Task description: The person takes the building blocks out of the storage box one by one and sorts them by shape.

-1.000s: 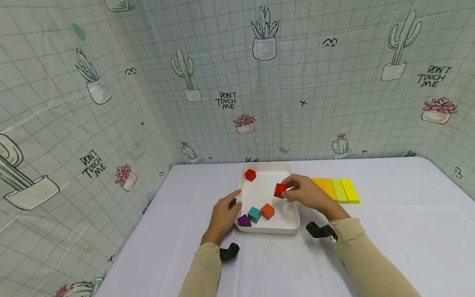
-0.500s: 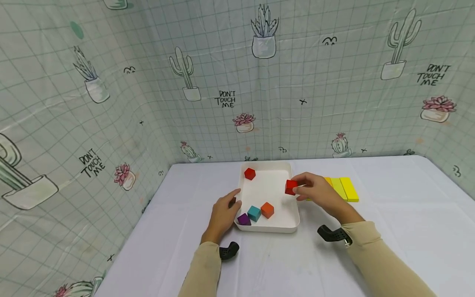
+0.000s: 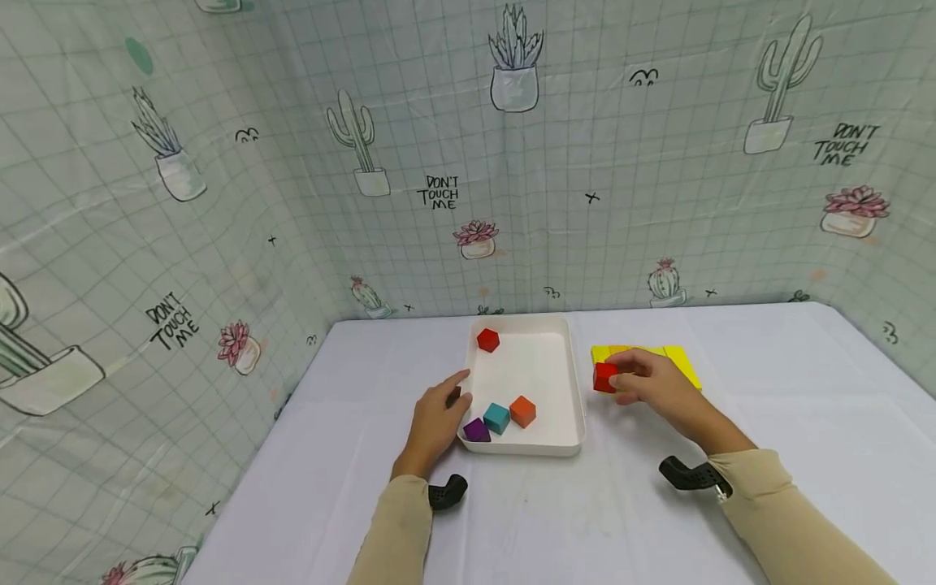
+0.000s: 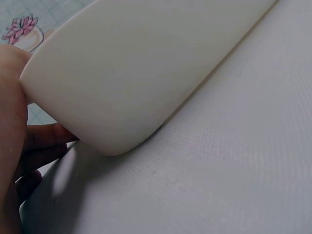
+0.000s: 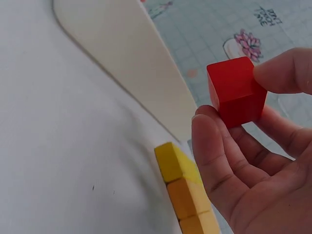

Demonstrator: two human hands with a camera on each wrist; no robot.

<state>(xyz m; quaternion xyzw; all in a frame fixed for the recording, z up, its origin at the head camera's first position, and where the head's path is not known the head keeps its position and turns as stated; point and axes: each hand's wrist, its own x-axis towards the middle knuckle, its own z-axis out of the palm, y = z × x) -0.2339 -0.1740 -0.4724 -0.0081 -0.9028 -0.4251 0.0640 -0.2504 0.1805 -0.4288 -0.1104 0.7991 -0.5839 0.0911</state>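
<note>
Since the earlier frame, the red cube (image 3: 604, 378) has been carried rightward, from over the tray's right part to beyond its right rim, while the left hand (image 3: 434, 422) has been kept at the left side of the tray (image 3: 534, 357). The cube is pinched between the thumb and fingers of the right hand (image 3: 661, 390), near the left end of a row of flat yellow and orange blocks (image 3: 682, 357) on the cloth-covered desk (image 3: 526, 520). By the right wrist view it appears to be held up off the desk, though the gap beneath it cannot be judged. The fingers of the left hand are relaxed and parted; the tray's edge is touched by them, with no firm grip shown. Inside the tray, a second red cube (image 3: 487, 340) is left by the far left corner, and an orange cube (image 3: 522, 412), a teal cube (image 3: 496, 418) and a purple block (image 3: 477, 431) are grouped at the near left. As a judgement, the lifting of one cube clear of the tray has been done, its setting down has not, and four pieces are left inside. The row is partly hidden by the right hand, so its pieces cannot all be counted.
</note>
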